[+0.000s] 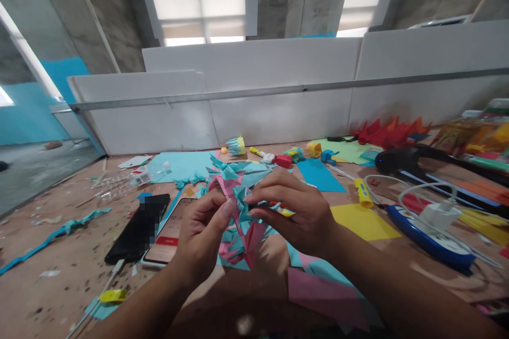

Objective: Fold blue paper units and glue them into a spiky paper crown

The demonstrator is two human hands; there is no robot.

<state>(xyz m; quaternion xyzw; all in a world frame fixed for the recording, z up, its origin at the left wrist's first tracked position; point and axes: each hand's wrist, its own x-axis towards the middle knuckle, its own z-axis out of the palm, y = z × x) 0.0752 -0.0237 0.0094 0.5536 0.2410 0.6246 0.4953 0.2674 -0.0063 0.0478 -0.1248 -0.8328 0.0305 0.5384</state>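
Between my two hands is a folded paper origami piece (248, 238) in pink and teal, with pointed, spiky parts. My left hand (204, 228) grips its left side, thumb pressed against the pink paper. My right hand (294, 209) pinches a teal folded part (240, 202) near the middle, fingertips close to my left thumb. Fingers hide some of the folds. Beneath and behind the piece lie more teal paper bits, partly covered by it. Pink paper sheets (322, 294) rest on the table below my right forearm.
Left of my hands lie a black phone (133, 233) and a lit phone (167, 241). A crumpled plastic bottle (135, 177) sits behind them. To the right are a yellow sheet (363, 222), a glue stick (363, 193), a blue power strip (429, 241) with cables and red folded paper (387, 133).
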